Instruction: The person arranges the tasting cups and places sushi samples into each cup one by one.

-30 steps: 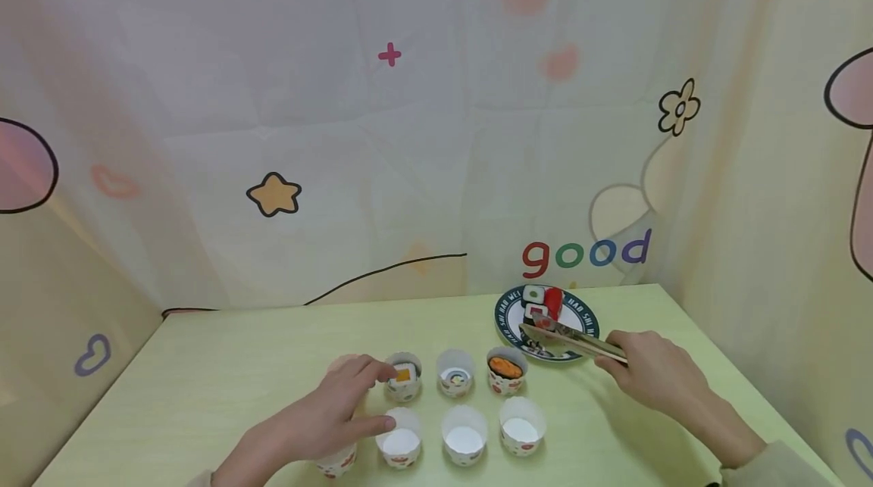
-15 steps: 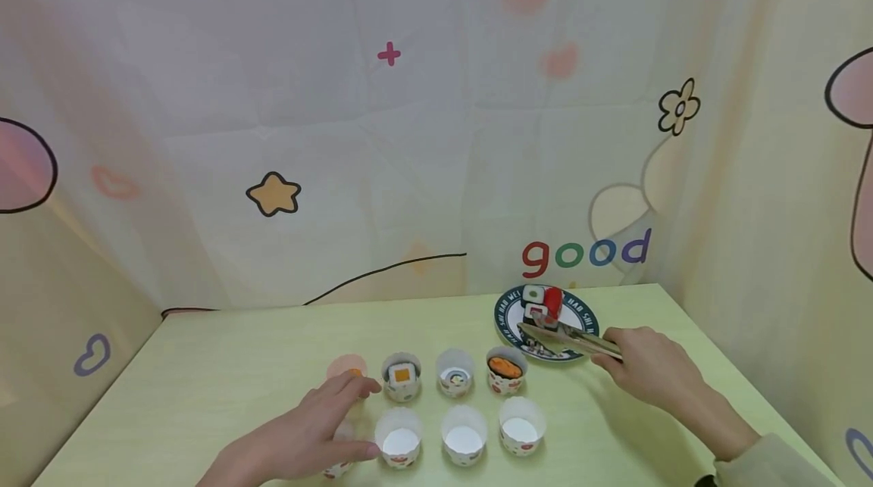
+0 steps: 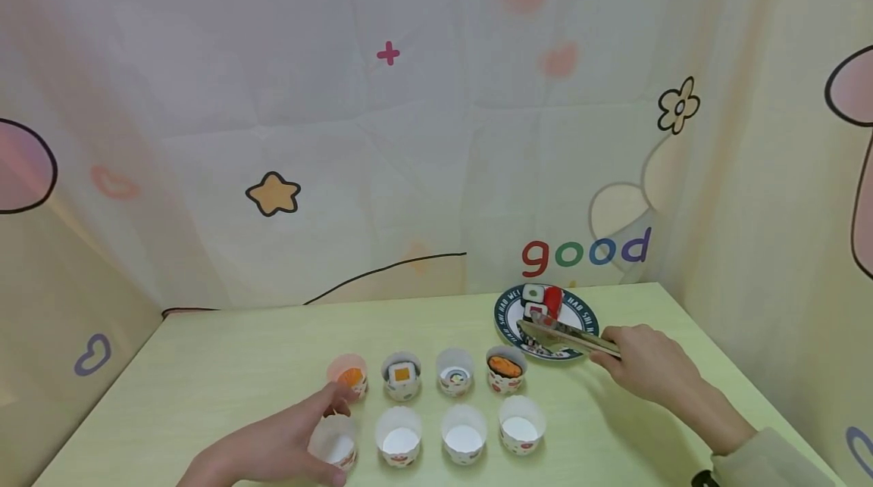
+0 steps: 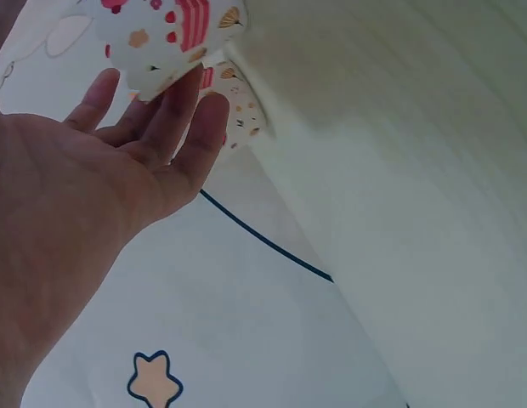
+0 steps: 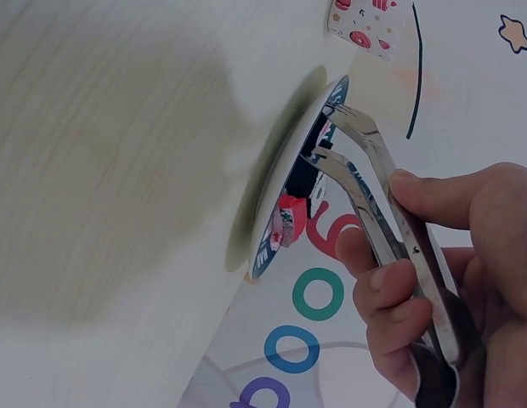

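While the right hand (image 3: 651, 367) grips silvery, bent-nosed tongs (image 5: 419, 255) as before, tips parted over the plate (image 3: 505, 310) (one o'clock of the cups), the left hand (image 3: 276, 435) has drawn back from the egg-sushi cup (image 3: 402, 394). Now loosely spread around the eight-o'clock paper cup (image 3: 339, 440), contact unclear. Cup white inside, dessert-printed outside.

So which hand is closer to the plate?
Right: the right hand is just off the near right edge of the plate, holding tongs over it. The left hand is farther, to the plate's left, at the leftmost front cup.
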`<action>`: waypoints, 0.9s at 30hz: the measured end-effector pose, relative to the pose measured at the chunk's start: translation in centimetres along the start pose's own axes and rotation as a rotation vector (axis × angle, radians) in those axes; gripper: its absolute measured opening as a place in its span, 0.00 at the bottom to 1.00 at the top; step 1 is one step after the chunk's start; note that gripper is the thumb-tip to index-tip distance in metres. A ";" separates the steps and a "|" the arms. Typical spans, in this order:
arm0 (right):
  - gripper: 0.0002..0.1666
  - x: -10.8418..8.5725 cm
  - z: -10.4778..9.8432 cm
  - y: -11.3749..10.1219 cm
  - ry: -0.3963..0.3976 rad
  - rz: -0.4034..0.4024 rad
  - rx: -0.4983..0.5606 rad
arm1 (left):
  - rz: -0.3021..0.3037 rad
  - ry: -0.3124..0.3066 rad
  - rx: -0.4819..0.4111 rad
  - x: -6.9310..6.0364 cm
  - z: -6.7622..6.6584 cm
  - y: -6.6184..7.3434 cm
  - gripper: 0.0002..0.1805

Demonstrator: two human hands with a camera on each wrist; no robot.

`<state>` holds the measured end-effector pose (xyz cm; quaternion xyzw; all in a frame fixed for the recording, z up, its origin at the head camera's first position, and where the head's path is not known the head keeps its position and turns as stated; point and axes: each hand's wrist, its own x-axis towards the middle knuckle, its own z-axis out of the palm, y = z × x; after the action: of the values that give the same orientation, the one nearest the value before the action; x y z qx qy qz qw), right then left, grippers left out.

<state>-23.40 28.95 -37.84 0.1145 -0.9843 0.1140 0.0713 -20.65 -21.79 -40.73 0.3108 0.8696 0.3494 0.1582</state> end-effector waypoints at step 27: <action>0.10 -0.1 -0.1 -0.2 -0.014 -0.002 0.052 | -0.038 -0.055 -0.050 0.4 -0.4 -2.6 0.34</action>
<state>-23.28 28.77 -37.68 0.1183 -0.9813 0.1386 0.0614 -22.29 -23.18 -42.33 0.2999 0.8616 0.3593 0.1965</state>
